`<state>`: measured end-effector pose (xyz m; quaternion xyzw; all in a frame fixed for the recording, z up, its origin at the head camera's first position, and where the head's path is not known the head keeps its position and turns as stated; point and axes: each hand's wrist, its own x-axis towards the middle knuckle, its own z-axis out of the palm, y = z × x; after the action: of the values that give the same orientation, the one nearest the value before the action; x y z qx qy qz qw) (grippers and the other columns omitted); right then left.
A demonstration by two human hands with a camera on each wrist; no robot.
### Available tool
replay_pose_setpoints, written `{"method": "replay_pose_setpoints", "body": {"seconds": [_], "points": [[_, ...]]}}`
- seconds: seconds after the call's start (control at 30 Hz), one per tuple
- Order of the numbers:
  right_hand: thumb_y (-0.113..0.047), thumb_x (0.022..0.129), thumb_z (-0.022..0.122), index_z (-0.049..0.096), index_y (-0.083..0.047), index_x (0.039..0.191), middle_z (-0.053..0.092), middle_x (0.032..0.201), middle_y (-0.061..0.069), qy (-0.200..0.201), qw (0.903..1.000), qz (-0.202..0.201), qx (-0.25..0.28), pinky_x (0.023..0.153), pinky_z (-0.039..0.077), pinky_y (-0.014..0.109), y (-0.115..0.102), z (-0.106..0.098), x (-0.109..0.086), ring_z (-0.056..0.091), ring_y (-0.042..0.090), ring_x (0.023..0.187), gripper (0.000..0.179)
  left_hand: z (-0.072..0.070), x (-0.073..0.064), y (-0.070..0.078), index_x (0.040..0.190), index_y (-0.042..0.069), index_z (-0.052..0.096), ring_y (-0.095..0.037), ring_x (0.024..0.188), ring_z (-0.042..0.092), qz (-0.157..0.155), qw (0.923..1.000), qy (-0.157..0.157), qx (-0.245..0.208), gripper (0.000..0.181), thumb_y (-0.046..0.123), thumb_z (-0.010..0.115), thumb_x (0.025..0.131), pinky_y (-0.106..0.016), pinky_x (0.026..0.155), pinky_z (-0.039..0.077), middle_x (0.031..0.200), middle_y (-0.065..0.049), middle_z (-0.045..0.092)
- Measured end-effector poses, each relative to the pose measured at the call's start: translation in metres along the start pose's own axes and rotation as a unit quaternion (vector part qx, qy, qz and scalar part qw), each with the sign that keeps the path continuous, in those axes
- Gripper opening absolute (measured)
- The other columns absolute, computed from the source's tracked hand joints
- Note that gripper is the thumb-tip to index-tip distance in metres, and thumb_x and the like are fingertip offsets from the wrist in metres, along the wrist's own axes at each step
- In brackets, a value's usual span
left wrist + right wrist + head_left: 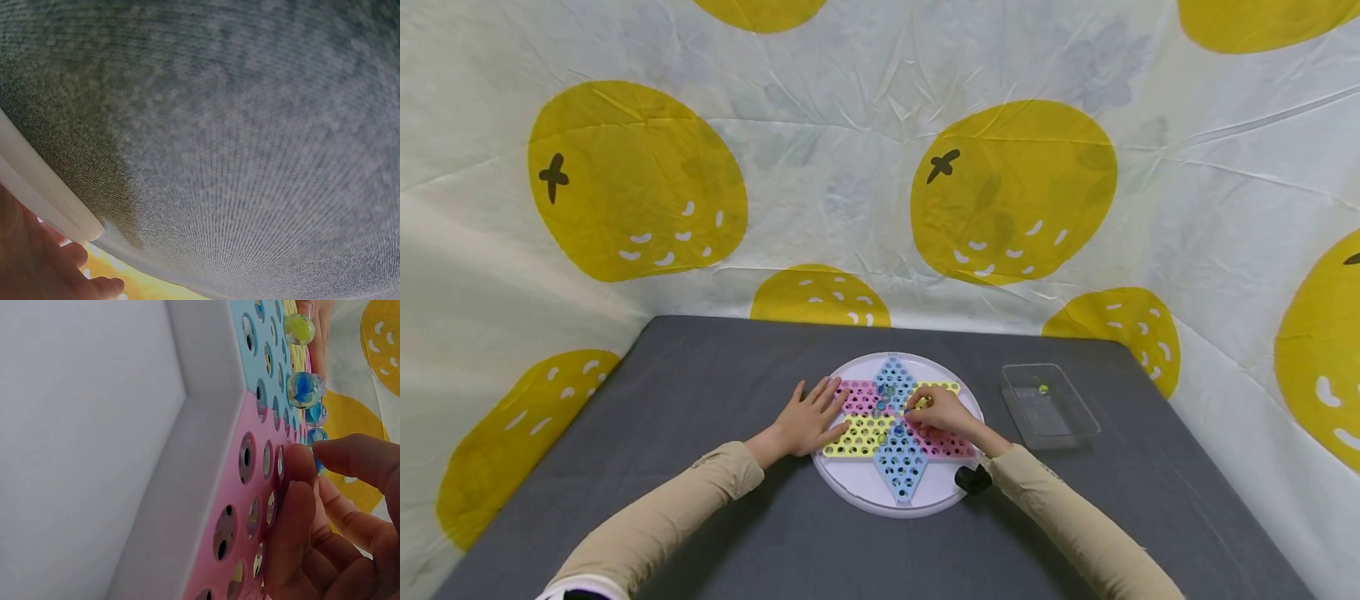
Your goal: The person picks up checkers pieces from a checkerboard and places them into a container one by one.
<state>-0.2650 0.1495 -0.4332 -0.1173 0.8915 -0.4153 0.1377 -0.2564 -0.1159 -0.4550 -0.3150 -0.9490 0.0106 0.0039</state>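
Observation:
A round white Chinese checkers board (857, 487) with a blue, pink and yellow star of holes lies on the table. My left hand (808, 417) rests at its left edge, fingers spread and fairly straight. Over the right half, my right hand (943, 412) pinches a blue marble (319, 466) between thumb and forefinger, mostly covered by the fingertips. Several glass marbles sit near the star's middle, among them a blue-swirled marble (304, 389) and a yellow-green marble (299, 329). The left wrist view catches the left fingers (75, 281) beside the board's rim.
To the right of the board stands a clear plastic box (1048, 421) with a yellow-green marble (1043, 389) inside. A dark grey cloth (737, 533) covers the table. Behind it hangs a white curtain (827, 192) with yellow fruit prints.

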Motion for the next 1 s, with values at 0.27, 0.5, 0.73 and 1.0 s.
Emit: {"method": "replay_pose_setpoints", "body": {"seconds": [0.27,0.5,0.73,1.0], "points": [[-0.011,0.08,0.065,0.06,-0.001,0.092,0.062,0.063,0.006,-0.003,0.9998,0.009,0.018,0.048,0.045,0.022,0.0,-0.001,-0.002,0.055,0.008,0.049,0.017,0.001,0.001,0.0,0.144,0.01,0.022,-0.034,0.138,0.018,-0.002,1.0,-0.005,-0.004,0.063,0.048,0.029,0.094,-0.061,0.104,0.015,0.15,-0.013,0.019],[-0.014,0.08,0.065,0.061,-0.002,0.091,0.063,0.063,0.006,-0.005,0.9992,0.026,0.029,0.049,0.045,0.023,0.002,-0.002,-0.004,0.055,0.009,0.051,0.016,0.002,0.001,0.001,0.144,0.01,0.021,-0.033,0.138,0.018,-0.003,1.0,-0.005,-0.002,0.063,0.048,0.029,0.094,-0.061,0.104,0.015,0.15,-0.013,0.019],[-0.013,0.081,0.065,0.06,0.0,0.092,0.066,0.07,0.009,-0.01,0.9984,0.026,0.05,0.052,0.049,0.026,0.003,-0.007,-0.01,0.057,0.01,0.051,0.017,0.004,0.002,0.0,0.143,0.009,0.024,-0.034,0.137,0.019,0.001,1.0,0.005,-0.003,0.061,0.046,0.029,0.095,-0.062,0.103,0.016,0.149,-0.014,0.021],[-0.016,0.081,0.064,0.061,-0.003,0.091,0.066,0.076,0.007,-0.001,0.9993,0.032,0.018,0.054,0.046,0.024,0.002,-0.013,-0.017,0.057,0.009,0.056,0.017,0.002,0.001,-0.001,0.143,0.01,0.024,-0.033,0.137,0.019,-0.002,1.0,0.003,0.002,0.061,0.047,0.029,0.095,-0.061,0.103,0.016,0.149,-0.014,0.021]]}}
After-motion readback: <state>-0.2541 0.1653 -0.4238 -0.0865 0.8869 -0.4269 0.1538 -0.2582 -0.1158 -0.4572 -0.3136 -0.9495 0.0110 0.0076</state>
